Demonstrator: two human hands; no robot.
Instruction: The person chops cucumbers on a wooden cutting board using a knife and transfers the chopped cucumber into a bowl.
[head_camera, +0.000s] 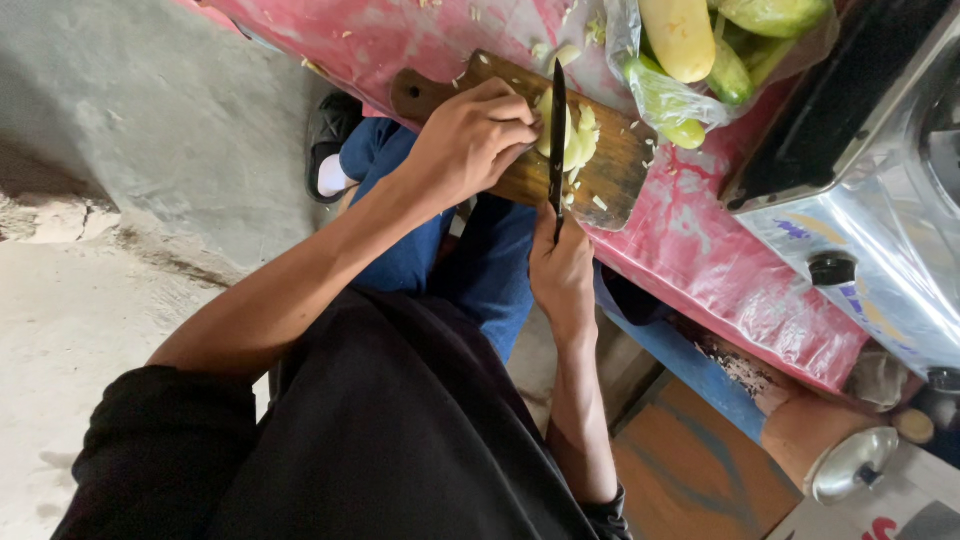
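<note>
A brown wooden cutting board (620, 165) lies on a red plastic-covered table (700, 250). On it sits a pale yellow peeled vegetable (580, 140), partly sliced. My left hand (470, 140) presses down on the vegetable with curled fingers. My right hand (562, 270) grips the handle of a black-bladed knife (557, 130), whose blade stands on edge in the vegetable right beside my left fingers. Small cut bits lie scattered on the board.
A clear plastic bag (690, 70) with green and yellow vegetables lies beyond the board. A silver gas stove (880, 230) with a black knob stands at the right. A metal pot lid (850, 462) rests below the table. My blue-trousered legs are under the board.
</note>
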